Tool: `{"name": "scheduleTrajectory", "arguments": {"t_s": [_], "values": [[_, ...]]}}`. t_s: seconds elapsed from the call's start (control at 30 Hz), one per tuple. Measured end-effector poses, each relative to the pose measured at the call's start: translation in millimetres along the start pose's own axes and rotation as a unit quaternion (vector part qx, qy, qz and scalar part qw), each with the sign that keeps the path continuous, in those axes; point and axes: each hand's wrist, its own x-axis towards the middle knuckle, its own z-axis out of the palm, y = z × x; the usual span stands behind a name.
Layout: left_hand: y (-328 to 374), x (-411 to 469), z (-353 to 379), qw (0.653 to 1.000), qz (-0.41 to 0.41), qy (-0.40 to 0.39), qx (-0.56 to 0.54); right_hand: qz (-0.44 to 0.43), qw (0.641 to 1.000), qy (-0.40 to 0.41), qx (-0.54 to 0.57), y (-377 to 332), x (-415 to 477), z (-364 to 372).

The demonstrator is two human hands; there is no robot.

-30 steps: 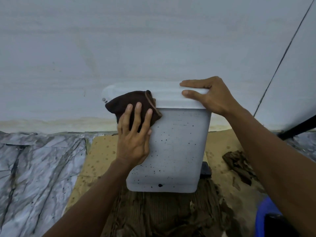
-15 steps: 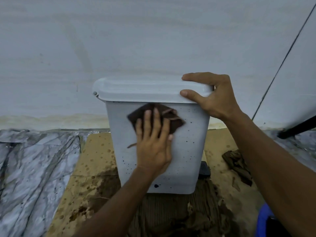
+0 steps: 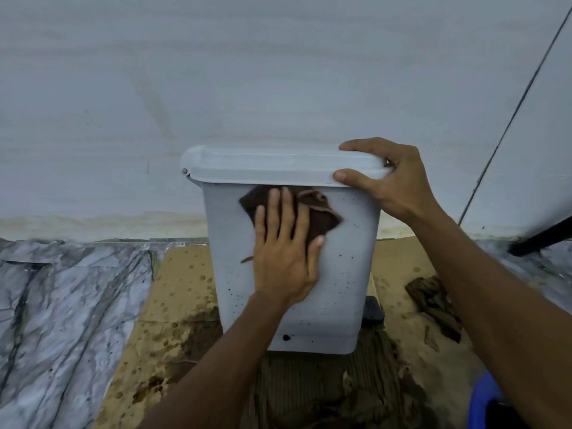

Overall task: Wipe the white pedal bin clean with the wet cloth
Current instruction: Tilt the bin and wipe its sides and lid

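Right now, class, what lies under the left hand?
A brown cloth, pressed flat against the front of the white pedal bin by the left hand. Whatever cloth or specks lie beneath the palm are hidden.

Matt speckled plastic bin, dark cloth (wet-stained cardboard beneath).
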Motion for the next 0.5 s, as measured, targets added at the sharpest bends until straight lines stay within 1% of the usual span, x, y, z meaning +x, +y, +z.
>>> {"name": "scheduleTrajectory", "arguments": {"t_s": [0.03,0.07,0.1,0.17,0.23,0.27,0.3,0.33,0.4,0.47,0.5], "values": [[-5,-2,0,1.0,0.027,0.001,0.001,-0.002,1.0,-0.002,0.0,1,0,-2],[-14,-5,-1,1.0,0.026,0.012,0.001,-0.004,1.0,-0.005,-0.003,1,0,-3],[-24,-8,-2,1.0,0.002,0.029,-0.002,-0.003,1.0,-0.007,-0.005,1,0,-3],[-44,-11,-5,0.992,-0.096,0.073,-0.028,0.001,1.0,-0.007,-0.005,1,0,-3],[-57,-6,-11,0.964,-0.226,0.102,-0.096,0.003,1.0,-0.008,-0.004,0,0,-2],[-58,-1,-13,0.946,-0.274,0.112,-0.13,0.007,1.0,-0.009,-0.004,0,0,-2],[-57,4,-14,0.937,-0.293,0.121,-0.147,0.011,1.0,-0.009,-0.004,0,0,-2],[-53,7,-14,0.939,-0.289,0.124,-0.14,0.014,1.0,-0.009,-0.003,0,0,-3],[-38,7,-10,0.96,-0.244,0.105,-0.089,0.02,1.0,-0.01,-0.001,0,0,-3],[-12,0,-3,0.983,-0.169,0.056,-0.049,0.023,1.0,-0.014,0.001,-1,0,-1],[4,-4,1,0.991,-0.119,0.026,-0.046,0.023,1.0,-0.016,0.005,-1,1,-1]]}}
